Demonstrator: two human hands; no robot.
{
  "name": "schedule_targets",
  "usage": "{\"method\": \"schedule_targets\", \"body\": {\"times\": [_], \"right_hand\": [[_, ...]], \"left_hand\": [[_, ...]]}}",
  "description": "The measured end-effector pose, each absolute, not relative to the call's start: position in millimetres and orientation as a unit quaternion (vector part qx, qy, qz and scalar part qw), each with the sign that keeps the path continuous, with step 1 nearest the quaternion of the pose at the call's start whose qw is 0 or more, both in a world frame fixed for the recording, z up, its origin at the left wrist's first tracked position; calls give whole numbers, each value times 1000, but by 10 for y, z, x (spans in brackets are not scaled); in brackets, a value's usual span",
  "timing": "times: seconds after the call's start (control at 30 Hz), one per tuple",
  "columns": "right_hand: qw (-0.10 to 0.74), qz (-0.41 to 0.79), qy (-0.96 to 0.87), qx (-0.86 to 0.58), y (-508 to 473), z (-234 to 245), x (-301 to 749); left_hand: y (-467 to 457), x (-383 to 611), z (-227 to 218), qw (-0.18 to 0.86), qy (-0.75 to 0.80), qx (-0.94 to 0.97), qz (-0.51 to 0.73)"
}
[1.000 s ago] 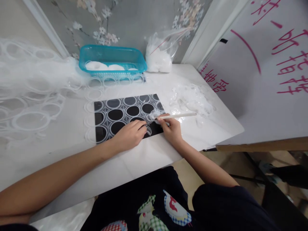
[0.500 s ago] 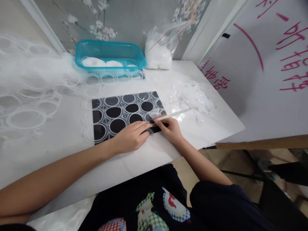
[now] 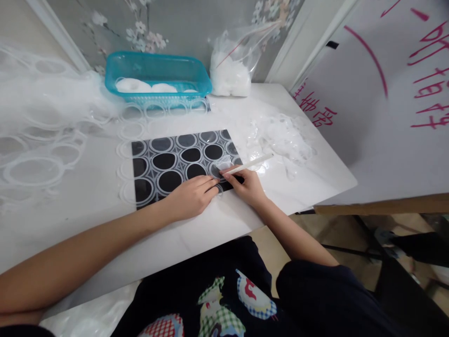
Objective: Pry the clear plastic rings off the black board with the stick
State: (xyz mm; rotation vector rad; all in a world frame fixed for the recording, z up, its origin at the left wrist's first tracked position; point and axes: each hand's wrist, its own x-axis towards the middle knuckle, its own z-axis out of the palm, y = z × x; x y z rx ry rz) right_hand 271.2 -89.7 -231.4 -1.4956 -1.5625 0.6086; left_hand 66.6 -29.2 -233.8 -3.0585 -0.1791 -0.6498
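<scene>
A black mat (image 3: 154, 161) lies on the white table (image 3: 196, 234), under a clear film sheet printed with white rings (image 3: 191, 154). My left hand (image 3: 191, 196) rests on the mat's near right corner, fingers pressed flat on the film. My right hand (image 3: 247, 185) pinches a thin white stick (image 3: 250, 164), its tip at a clear round piece (image 3: 222, 164) that lifts off the film. Both hands nearly touch at that spot.
A teal basket (image 3: 157, 77) with white round pads stands at the back. A clear bag of white pads (image 3: 233, 70) sits beside it. Peeled clear scraps (image 3: 284, 138) lie to the right. More ring-printed film (image 3: 38, 140) drapes at left. A white board with pink writing (image 3: 386, 93) leans at right.
The view has shifted slightly. My right hand has drawn the stick's tip in toward my left fingertips, and the clear piece has lifted a little more.
</scene>
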Motion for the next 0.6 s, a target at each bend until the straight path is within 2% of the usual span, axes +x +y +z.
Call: {"method": "schedule_targets", "body": {"times": [0.1, 0.2, 0.27, 0.47, 0.6], "right_hand": [[400, 170, -702, -565, -955, -2352, 2661], [313, 87, -794, -513, -937, -2367, 2641], [292, 49, -793, -532, -802, -2316, 2735], [413, -51, -602, -681, -296, -1960, 3416], [411, 15, -634, -655, -542, -2082, 3368]], "left_hand": [[-300, 676, -2333, -7, -71, -975, -211], [-309, 683, -2339, -19, -71, -975, -208], [-314, 675, -2333, -21, -67, -977, -202], [-278, 656, -2198, -32, -65, -978, -195], [-263, 779, -2108, -36, -60, -975, -209]]}}
